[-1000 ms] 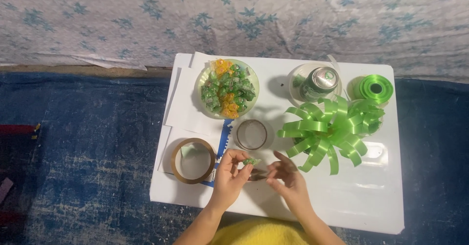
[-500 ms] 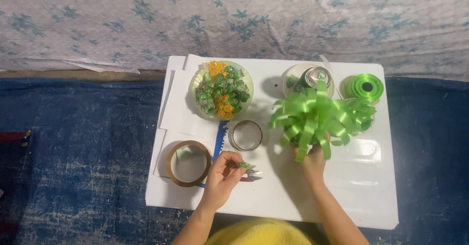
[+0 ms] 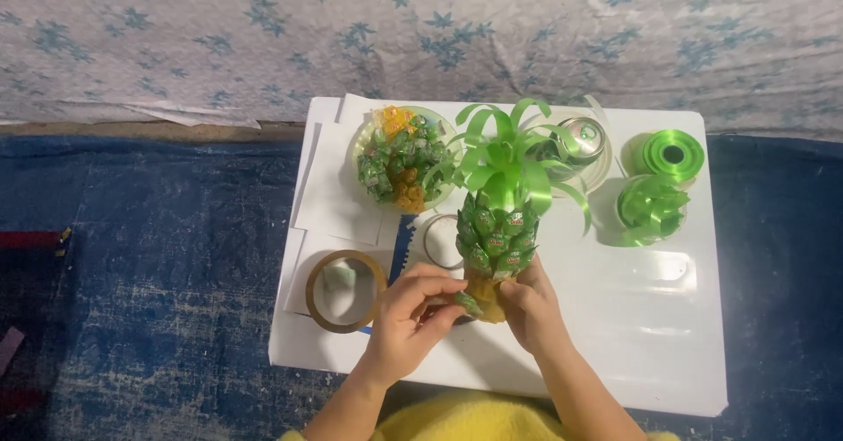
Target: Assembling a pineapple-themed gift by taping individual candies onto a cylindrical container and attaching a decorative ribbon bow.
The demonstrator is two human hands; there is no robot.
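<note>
A pineapple-shaped craft (image 3: 494,234), covered in green wrapped candies and topped with a green ribbon bow (image 3: 505,155), stands tilted on the white table (image 3: 632,336). My right hand (image 3: 527,309) grips its yellow lower end. My left hand (image 3: 408,318) pinches a small green candy (image 3: 465,301) against the craft's base. A bowl of green and orange wrapped candies (image 3: 399,158) sits at the table's back left.
A brown tape roll (image 3: 344,291) lies left of my hands, a clear tape roll (image 3: 442,241) behind them beside a blue strip (image 3: 402,243). A metal can (image 3: 584,138), a green ribbon spool (image 3: 673,154) and a small green bow (image 3: 652,208) are at the back right. Blue carpet surrounds the table.
My right hand took the green-bowed craft from the right of the table and brought it upright to the front centre. My left hand moved its candy against the craft's base.
</note>
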